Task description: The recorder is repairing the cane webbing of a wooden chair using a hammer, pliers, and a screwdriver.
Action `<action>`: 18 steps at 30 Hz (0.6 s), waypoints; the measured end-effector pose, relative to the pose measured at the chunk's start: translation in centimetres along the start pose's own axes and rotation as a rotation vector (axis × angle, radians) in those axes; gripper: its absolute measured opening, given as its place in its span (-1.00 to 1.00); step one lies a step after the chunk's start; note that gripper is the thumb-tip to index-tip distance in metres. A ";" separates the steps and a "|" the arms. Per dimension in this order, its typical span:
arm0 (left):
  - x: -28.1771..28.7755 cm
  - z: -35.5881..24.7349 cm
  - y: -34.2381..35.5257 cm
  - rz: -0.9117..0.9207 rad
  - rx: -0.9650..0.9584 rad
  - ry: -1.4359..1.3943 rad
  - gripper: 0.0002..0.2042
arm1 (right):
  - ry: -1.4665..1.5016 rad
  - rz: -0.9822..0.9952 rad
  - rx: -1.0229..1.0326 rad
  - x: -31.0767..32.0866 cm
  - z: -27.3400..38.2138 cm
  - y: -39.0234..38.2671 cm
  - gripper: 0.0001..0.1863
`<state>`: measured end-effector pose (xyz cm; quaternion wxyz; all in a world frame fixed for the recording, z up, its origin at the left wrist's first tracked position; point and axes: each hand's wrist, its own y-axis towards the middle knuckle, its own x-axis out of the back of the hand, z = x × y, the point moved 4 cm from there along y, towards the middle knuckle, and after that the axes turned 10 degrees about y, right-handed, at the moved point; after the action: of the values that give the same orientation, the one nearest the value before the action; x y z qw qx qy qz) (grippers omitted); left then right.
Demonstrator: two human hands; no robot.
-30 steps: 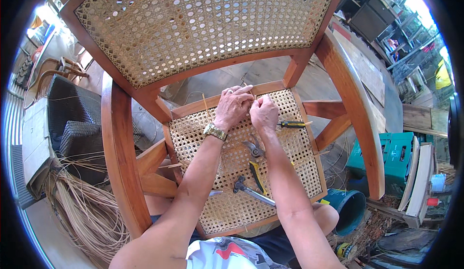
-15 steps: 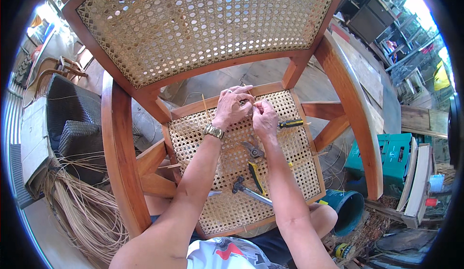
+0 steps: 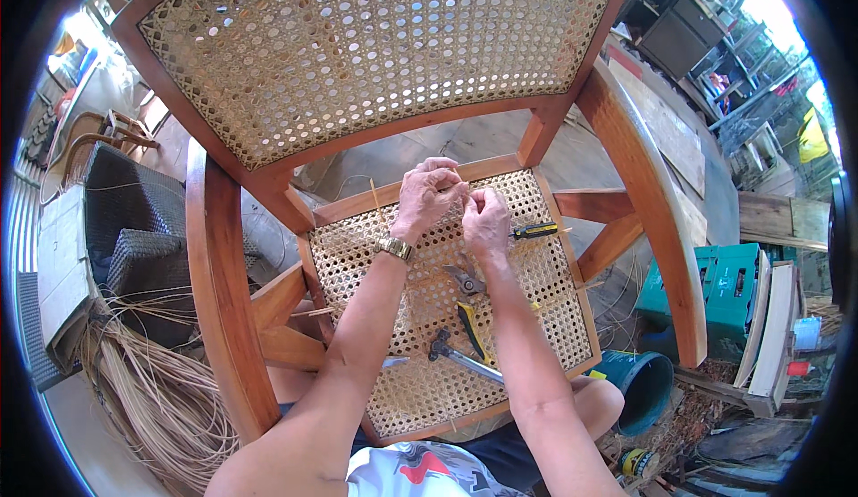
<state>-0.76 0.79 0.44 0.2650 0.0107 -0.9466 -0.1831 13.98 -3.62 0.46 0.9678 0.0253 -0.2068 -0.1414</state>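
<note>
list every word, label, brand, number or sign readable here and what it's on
No text reads clearly enough to quote.
Green crate: white marking on the side, too small to read.
Yellow-and-black can: lettering on the label, too small to read surely.
White shirt: red and dark print, cut off by the lower edge; no word made out.

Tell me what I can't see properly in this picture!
All in the head view:
1. What, if anything, the left hand and right hand pinch: too small, and the fingers cover it.
2. The far end of the hammer handle: hidden by the right forearm.
3. Part of the cutters: hidden by the same forearm.
4. The top of the chair back: cut off by the upper edge.
</note>
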 end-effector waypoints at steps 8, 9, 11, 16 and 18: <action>0.2 -0.7 0.1 -0.082 -0.161 0.213 -0.87 | 0.020 -0.221 0.148 -0.3 0.4 0.2 -0.91; 0.1 -0.6 0.1 -0.079 -0.097 0.216 -0.88 | -0.034 -0.216 0.177 -0.2 0.4 0.1 -0.91; -0.1 -0.9 0.0 -0.080 -0.097 0.251 -0.89 | -0.089 -0.211 0.205 -0.2 0.3 0.1 -0.90; -0.5 -1.2 -0.2 -0.011 -0.055 0.309 -0.89 | -0.122 -0.183 0.178 -0.1 0.5 0.2 -0.92; -0.5 -1.1 0.0 0.007 -0.059 0.351 -0.89 | -0.122 -0.175 0.173 0.0 0.7 0.2 -0.92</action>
<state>0.26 0.45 1.03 0.4270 0.0313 -0.8802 -0.2050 13.74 -3.43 1.10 0.9315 0.1182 -0.2737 -0.2084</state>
